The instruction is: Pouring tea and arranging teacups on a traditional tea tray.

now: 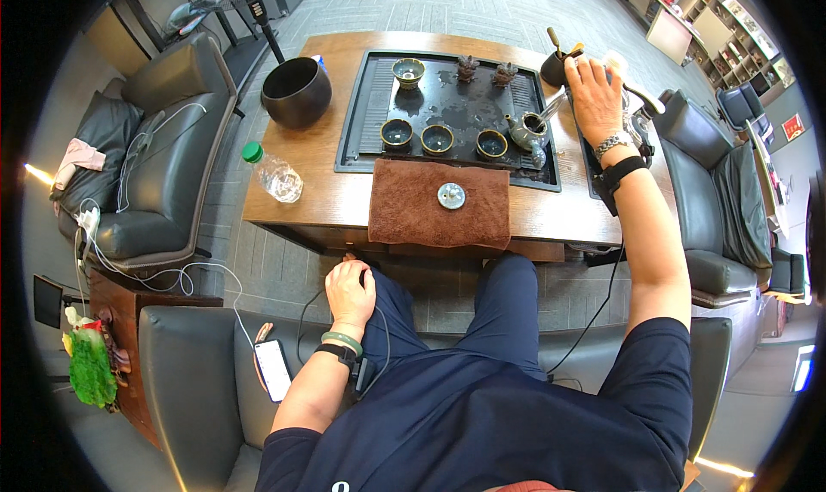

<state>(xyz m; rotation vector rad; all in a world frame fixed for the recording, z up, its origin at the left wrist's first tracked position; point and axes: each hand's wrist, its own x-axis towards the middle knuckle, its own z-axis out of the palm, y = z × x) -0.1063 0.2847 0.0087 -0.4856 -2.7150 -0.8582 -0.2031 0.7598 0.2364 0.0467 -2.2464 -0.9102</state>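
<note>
My right hand (pixel 594 98) reaches over the table's right side, fingers bent down over something beside the kettle equipment (pixel 635 121); what lies under the palm is hidden. A shiny, narrow piece (pixel 554 105) runs from near this hand to the mouth of a lidless teapot (pixel 534 124). The teapot stands on a black tea tray (pixel 452 114) with dark cups (pixel 437 140) and a patterned cup (pixel 408 73). A small round lid (pixel 451 196) lies on a brown towel (pixel 413 214). My left hand (pixel 350 292) rests on my left thigh, with no held object visible.
A plastic bottle with a green cap (pixel 277 174) and a large dark bowl (pixel 297 93) are on the table's left. Behind the tray's right corner stands a dark tool holder (pixel 555 69). A phone (pixel 273 369) lies on the sofa; cables cross near my left arm.
</note>
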